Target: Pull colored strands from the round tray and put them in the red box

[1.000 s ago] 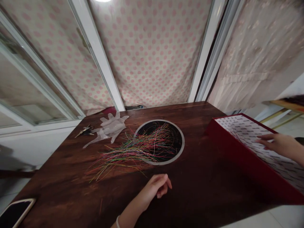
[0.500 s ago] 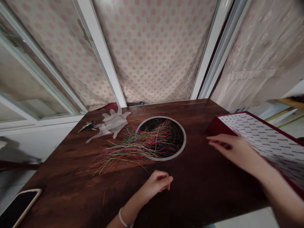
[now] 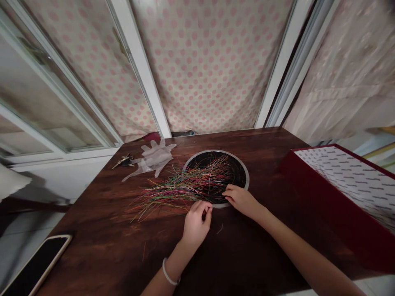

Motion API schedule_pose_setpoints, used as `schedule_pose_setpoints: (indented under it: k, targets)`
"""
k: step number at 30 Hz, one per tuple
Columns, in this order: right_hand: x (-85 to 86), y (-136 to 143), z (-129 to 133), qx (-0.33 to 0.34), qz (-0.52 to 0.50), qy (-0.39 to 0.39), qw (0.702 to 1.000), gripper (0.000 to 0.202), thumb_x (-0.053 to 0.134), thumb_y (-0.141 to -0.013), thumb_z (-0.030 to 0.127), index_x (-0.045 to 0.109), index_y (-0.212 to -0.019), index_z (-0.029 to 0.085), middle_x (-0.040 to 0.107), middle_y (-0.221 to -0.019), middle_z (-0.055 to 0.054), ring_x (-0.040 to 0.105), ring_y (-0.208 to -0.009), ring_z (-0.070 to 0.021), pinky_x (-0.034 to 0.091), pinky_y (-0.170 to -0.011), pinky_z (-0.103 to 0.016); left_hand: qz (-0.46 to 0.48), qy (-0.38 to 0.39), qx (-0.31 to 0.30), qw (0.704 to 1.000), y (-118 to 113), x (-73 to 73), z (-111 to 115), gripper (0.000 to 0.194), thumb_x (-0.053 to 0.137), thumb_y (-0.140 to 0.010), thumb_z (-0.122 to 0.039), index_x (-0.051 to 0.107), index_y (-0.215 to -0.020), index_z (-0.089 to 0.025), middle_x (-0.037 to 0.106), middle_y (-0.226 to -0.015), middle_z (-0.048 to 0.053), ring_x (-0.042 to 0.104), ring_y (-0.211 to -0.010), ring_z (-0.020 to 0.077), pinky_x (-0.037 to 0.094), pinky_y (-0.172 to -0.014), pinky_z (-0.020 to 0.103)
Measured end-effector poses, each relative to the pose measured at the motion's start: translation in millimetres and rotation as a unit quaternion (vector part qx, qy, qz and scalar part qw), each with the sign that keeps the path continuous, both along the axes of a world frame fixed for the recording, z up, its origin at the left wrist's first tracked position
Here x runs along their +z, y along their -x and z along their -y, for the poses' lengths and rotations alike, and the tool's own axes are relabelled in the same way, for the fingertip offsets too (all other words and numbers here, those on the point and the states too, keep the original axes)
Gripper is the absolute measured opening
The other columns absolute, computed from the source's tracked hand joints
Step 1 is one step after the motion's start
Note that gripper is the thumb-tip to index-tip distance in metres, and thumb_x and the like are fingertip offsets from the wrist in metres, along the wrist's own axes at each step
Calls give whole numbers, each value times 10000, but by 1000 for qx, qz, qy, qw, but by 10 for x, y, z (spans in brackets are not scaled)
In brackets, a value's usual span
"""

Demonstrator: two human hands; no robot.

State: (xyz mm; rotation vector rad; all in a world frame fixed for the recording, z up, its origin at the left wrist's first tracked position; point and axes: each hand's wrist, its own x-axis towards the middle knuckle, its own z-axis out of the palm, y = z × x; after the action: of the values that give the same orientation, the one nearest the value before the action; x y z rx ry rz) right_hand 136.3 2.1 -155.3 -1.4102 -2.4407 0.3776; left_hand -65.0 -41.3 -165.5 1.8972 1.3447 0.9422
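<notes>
A loose bundle of thin wires in many colours (image 3: 185, 183) lies partly on the dark wooden table and partly over a round black disc with a grey rim (image 3: 245, 174). My left hand (image 3: 197, 220), with a white beaded bracelet on its wrist, is at the near edge of the bundle, thumb and fingertips pinched together. My right hand (image 3: 242, 199) reaches over the disc's near right rim, its fingers also drawn together beside the wire ends. Whatever either pinch holds is too small to make out.
A clear plastic glove (image 3: 156, 158) and keys (image 3: 125, 161) lie at the back left of the table (image 3: 108, 230). A phone (image 3: 38, 265) is at the near left. On the right stands a red box with patterned lining (image 3: 321, 193).
My right hand has moved left from beside the red box to the disc. My left hand has moved up to the wires. The view has shifted slightly.
</notes>
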Motion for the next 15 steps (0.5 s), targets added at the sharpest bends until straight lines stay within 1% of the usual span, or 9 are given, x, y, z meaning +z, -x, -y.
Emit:
schedule_pose_setpoints:
  k: [3, 8, 10, 12, 15]
  targets:
    - [-70, 16, -17, -1, -20, -1, 1000, 230, 460, -862, 127, 681, -850, 190, 582, -879, -61, 575, -846, -179, 453, -736, -271, -48, -71, 35, 996, 35, -40, -32, 195, 430, -861, -199, 621, -898, -195, 591, -875, 62, 504, -857, 220, 385, -817, 362]
    - [-122, 8, -7, -1, -104, 13, 995, 201, 488, -844, 133, 674, -793, 190, 590, -846, -55, 567, -826, -178, 445, -753, -291, -111, -132, 67, 983, 49, -84, -66, 218, 453, -843, -147, 617, -979, -192, 604, -986, 82, 517, -945, 240, 394, -864, 399]
    - [-119, -8, 7, -7, -154, 23, 988, 182, 507, -835, 149, 678, -791, 196, 601, -841, -49, 570, -782, -166, 448, -720, -283, -128, -143, 90, 977, 51, -82, -73, 196, 467, -835, -135, 611, -960, -181, 605, -1033, 99, 508, -989, 258, 385, -875, 420]
    - [-111, -30, 19, -22, -210, 35, 977, 157, 531, -830, 190, 682, -784, 196, 611, -822, -46, 563, -701, -148, 447, -649, -267, -154, -152, 108, 970, 57, -72, -78, 162, 476, -831, -130, 610, -906, -181, 608, -1079, 104, 499, -1023, 273, 384, -866, 427]
    - [-98, -67, 21, -58, -296, 50, 952, 148, 562, -818, 247, 683, -756, 189, 624, -768, -42, 553, -640, -140, 428, -570, -255, -199, -165, 110, 960, 70, -62, -83, 157, 477, -839, -135, 617, -883, -190, 621, -1117, 89, 505, -1033, 271, 392, -850, 417]
